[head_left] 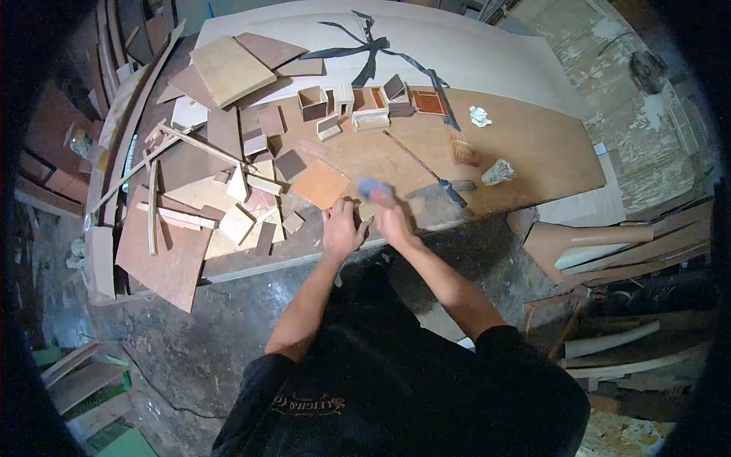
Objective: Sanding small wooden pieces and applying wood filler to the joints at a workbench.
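At the near edge of the workbench [533,186], my right hand [394,222] is closed on a blue-grey pad [375,188], smeared by motion. Close beside it, my left hand [343,230] has its fingers bent and its thumb toward the right hand, gripping a small wooden piece [368,213] that my hands mostly cover. An orange-tan square panel [320,183] lies just beyond my left fingers. To the right of my right hand rests a thin stick with a dark, bristly end [451,192], beside a dark smudge on the bench.
Wood offcuts and strips [164,198] pile up at the left. Small open wooden boxes [312,103] stand in the middle back, near a black ribbon bow [373,46] on a pale sheet. A brush [462,148], a whitish cup [499,172] and crumpled paper [480,116] sit at the right.
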